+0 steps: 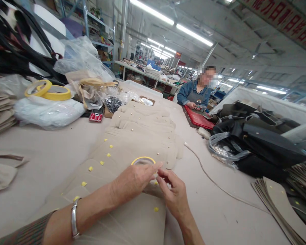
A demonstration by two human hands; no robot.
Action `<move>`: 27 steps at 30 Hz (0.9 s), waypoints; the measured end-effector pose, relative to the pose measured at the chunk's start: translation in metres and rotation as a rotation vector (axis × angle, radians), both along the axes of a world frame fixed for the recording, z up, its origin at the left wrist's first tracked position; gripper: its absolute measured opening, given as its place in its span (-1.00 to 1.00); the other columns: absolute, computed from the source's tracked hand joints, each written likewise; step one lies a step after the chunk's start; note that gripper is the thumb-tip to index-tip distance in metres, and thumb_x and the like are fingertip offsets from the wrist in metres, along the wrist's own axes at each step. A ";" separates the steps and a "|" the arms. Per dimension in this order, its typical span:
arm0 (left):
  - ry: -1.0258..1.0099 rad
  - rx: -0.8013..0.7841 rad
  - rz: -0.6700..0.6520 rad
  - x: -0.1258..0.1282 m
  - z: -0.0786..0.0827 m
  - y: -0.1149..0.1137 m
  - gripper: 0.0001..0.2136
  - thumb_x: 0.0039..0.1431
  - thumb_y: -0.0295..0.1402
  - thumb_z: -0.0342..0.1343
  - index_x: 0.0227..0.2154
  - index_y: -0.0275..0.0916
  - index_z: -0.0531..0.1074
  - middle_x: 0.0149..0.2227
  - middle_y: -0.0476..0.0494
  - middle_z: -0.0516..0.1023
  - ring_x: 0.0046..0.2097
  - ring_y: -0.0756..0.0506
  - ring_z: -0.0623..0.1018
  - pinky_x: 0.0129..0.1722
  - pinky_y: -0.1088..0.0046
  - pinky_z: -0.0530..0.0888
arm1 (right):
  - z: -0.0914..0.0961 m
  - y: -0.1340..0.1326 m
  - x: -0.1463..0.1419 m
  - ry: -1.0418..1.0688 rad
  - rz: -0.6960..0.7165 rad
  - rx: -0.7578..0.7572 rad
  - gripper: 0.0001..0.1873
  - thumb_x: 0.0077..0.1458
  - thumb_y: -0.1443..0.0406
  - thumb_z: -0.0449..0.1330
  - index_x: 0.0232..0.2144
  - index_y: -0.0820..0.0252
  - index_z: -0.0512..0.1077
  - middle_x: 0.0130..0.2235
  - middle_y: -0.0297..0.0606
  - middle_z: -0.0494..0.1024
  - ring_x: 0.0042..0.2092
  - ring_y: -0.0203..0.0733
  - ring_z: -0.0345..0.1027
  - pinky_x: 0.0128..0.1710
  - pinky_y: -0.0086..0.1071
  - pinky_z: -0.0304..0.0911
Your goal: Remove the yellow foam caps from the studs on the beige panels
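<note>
My left hand [135, 178] curves round a roll of yellow tape [143, 158], its thumb and the lower part of the roll hidden behind the hand. Close to its fingertips, the thumb and fingers of my right hand [175, 191] draw together at the roll's right edge; whatever is between them is too small to make out. Below both hands lie overlapping beige fabric pieces [132, 221]. Small bits of yellow tape [156, 209] dot the nearer pieces, while metal studs [157, 153] show on those farther up.
Two yellow tape rolls [56, 92] rest on a plastic-wrapped bundle [51, 112] at left, near a red calculator-like device [96, 115]. A cord [206, 173] crosses the table at right. Black bags [265, 143] and stacked strips [283, 204] lie beyond. Across the table is a co-worker [197, 92].
</note>
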State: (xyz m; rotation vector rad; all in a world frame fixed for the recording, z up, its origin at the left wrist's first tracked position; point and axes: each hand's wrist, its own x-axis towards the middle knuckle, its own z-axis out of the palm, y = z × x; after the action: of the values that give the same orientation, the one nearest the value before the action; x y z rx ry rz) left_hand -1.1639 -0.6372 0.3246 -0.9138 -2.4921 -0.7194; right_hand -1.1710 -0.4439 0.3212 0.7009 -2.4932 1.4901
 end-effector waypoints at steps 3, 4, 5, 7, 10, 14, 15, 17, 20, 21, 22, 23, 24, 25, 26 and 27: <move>0.001 0.057 -0.028 0.004 -0.001 0.001 -0.64 0.37 -0.38 -0.07 0.18 -0.28 0.10 -0.06 -0.22 0.55 -0.08 -0.10 0.56 -0.14 0.40 0.52 | 0.007 -0.009 0.002 0.151 0.053 0.048 -0.81 0.21 0.37 0.09 -0.18 0.17 0.49 -0.26 -0.23 0.56 -0.24 -0.22 0.41 -0.23 -0.40 0.31; -0.019 0.069 -0.036 0.005 -0.001 0.002 -0.67 0.37 -0.38 -0.08 0.15 -0.28 0.13 -0.06 -0.21 0.55 -0.07 -0.10 0.56 -0.13 0.41 0.51 | 0.008 -0.011 0.002 0.185 0.060 0.068 -0.82 0.21 0.38 0.08 -0.23 0.17 0.49 -0.29 -0.24 0.55 -0.26 -0.23 0.41 -0.24 -0.40 0.30; -0.046 0.076 -0.047 0.006 -0.001 0.002 -0.71 0.38 -0.38 -0.09 0.11 -0.28 0.17 -0.07 -0.20 0.55 -0.06 -0.09 0.55 -0.12 0.41 0.50 | 0.009 -0.012 0.002 0.214 0.061 0.089 -0.82 0.20 0.40 0.07 -0.28 0.17 0.48 -0.32 -0.26 0.55 -0.28 -0.24 0.40 -0.25 -0.41 0.30; -0.112 0.072 -0.060 0.008 0.000 0.003 -0.79 0.37 -0.41 -0.10 0.02 -0.26 0.24 -0.11 -0.16 0.54 -0.08 -0.09 0.54 -0.11 0.41 0.48 | 0.008 -0.012 0.002 0.270 0.047 0.130 -0.81 0.18 0.43 0.06 -0.35 0.17 0.47 -0.39 -0.28 0.53 -0.35 -0.27 0.39 -0.30 -0.42 0.28; -0.211 0.027 -0.034 0.010 0.007 0.002 -0.87 0.35 -0.44 -0.10 -0.13 -0.24 0.31 -0.23 -0.09 0.52 -0.19 -0.08 0.53 -0.19 0.43 0.45 | 0.005 -0.012 0.003 0.380 -0.008 0.180 -0.81 0.11 0.46 0.06 -0.41 0.17 0.45 -0.46 -0.31 0.51 -0.43 -0.30 0.37 -0.37 -0.45 0.26; -0.308 -0.023 0.036 0.007 0.019 -0.001 -0.89 0.33 -0.44 -0.07 -0.29 -0.23 0.34 -0.32 -0.04 0.48 -0.28 -0.05 0.49 -0.29 0.48 0.38 | 0.004 -0.016 0.006 0.469 -0.082 0.209 -0.81 0.05 0.47 0.06 -0.45 0.17 0.45 -0.52 -0.33 0.49 -0.50 -0.32 0.34 -0.44 -0.47 0.24; -0.313 -0.030 0.049 0.007 0.021 -0.001 -0.89 0.33 -0.44 -0.06 -0.31 -0.23 0.34 -0.33 -0.03 0.48 -0.27 -0.04 0.49 -0.29 0.49 0.37 | 0.004 -0.018 0.006 0.459 -0.095 0.202 -0.81 0.04 0.46 0.06 -0.44 0.17 0.46 -0.52 -0.33 0.49 -0.50 -0.32 0.34 -0.44 -0.47 0.24; -0.291 -0.073 0.071 0.005 0.022 -0.001 -0.88 0.31 -0.46 -0.05 -0.34 -0.23 0.33 -0.35 -0.03 0.46 -0.29 -0.05 0.48 -0.31 0.49 0.34 | 0.004 -0.022 0.006 0.353 -0.126 0.149 -0.83 0.03 0.43 0.08 -0.44 0.17 0.47 -0.51 -0.33 0.51 -0.50 -0.32 0.34 -0.44 -0.47 0.26; -0.168 -0.167 0.099 0.004 0.019 0.001 -0.88 0.25 -0.51 -0.05 -0.37 -0.22 0.32 -0.38 -0.03 0.43 -0.39 -0.04 0.43 -0.43 0.47 0.27 | 0.003 -0.025 -0.004 -0.044 -0.208 -0.064 -0.86 0.03 0.30 0.13 -0.50 0.19 0.46 -0.58 -0.35 0.48 -0.55 -0.30 0.33 -0.51 -0.46 0.27; -0.110 -0.187 0.103 0.004 0.018 0.002 -0.88 0.24 -0.52 -0.05 -0.37 -0.21 0.32 -0.39 -0.03 0.42 -0.42 -0.04 0.41 -0.46 0.46 0.23 | 0.002 -0.024 -0.009 -0.191 -0.241 -0.153 -0.85 0.01 0.25 0.15 -0.52 0.19 0.44 -0.61 -0.37 0.45 -0.58 -0.29 0.31 -0.55 -0.45 0.27; -0.052 -0.201 0.106 0.003 0.017 0.003 -0.88 0.24 -0.52 -0.06 -0.37 -0.21 0.32 -0.40 -0.02 0.41 -0.44 -0.04 0.39 -0.49 0.45 0.21 | 0.000 -0.022 -0.015 -0.314 -0.273 -0.229 -0.82 -0.03 0.21 0.17 -0.53 0.20 0.43 -0.63 -0.38 0.43 -0.60 -0.28 0.30 -0.57 -0.43 0.28; 0.002 -0.210 0.116 0.000 0.016 0.003 -0.88 0.26 -0.50 -0.06 -0.36 -0.20 0.32 -0.41 -0.02 0.40 -0.45 -0.04 0.39 -0.49 0.44 0.20 | -0.003 -0.020 -0.021 -0.396 -0.303 -0.282 -0.79 -0.06 0.17 0.20 -0.54 0.21 0.42 -0.65 -0.39 0.41 -0.61 -0.28 0.29 -0.58 -0.42 0.29; 0.042 -0.226 0.133 -0.003 0.016 0.002 -0.88 0.27 -0.49 -0.07 -0.36 -0.20 0.32 -0.41 -0.02 0.40 -0.43 -0.05 0.40 -0.49 0.43 0.20 | -0.007 -0.017 -0.028 -0.437 -0.322 -0.306 -0.76 -0.10 0.15 0.22 -0.54 0.22 0.43 -0.64 -0.39 0.41 -0.61 -0.27 0.30 -0.58 -0.41 0.31; 0.064 -0.253 0.161 -0.007 0.015 0.001 -0.88 0.29 -0.48 -0.06 -0.35 -0.21 0.32 -0.41 -0.04 0.41 -0.41 -0.06 0.41 -0.47 0.42 0.21 | -0.010 -0.014 -0.033 -0.451 -0.327 -0.305 -0.74 -0.11 0.13 0.24 -0.52 0.24 0.44 -0.62 -0.38 0.42 -0.59 -0.28 0.30 -0.57 -0.41 0.32; 0.063 -0.290 0.196 -0.012 0.013 -0.001 -0.89 0.29 -0.49 -0.05 -0.34 -0.22 0.33 -0.39 -0.06 0.43 -0.37 -0.08 0.43 -0.45 0.42 0.23 | -0.014 -0.011 -0.037 -0.450 -0.315 -0.282 -0.72 -0.11 0.11 0.25 -0.50 0.25 0.46 -0.61 -0.37 0.44 -0.58 -0.28 0.31 -0.56 -0.42 0.32; 0.040 -0.334 0.228 -0.017 0.011 -0.003 -0.91 0.28 -0.50 -0.04 -0.32 -0.23 0.33 -0.37 -0.08 0.45 -0.34 -0.10 0.44 -0.43 0.41 0.25 | -0.017 -0.009 -0.040 -0.441 -0.292 -0.253 -0.70 -0.09 0.11 0.26 -0.48 0.26 0.48 -0.59 -0.36 0.46 -0.56 -0.30 0.31 -0.54 -0.44 0.32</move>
State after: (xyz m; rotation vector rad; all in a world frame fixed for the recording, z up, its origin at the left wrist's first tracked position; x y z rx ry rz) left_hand -1.1807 -0.6401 0.3358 -0.7220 -2.6694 -0.2128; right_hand -1.2114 -0.4527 0.3040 -0.0428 -2.4761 1.9552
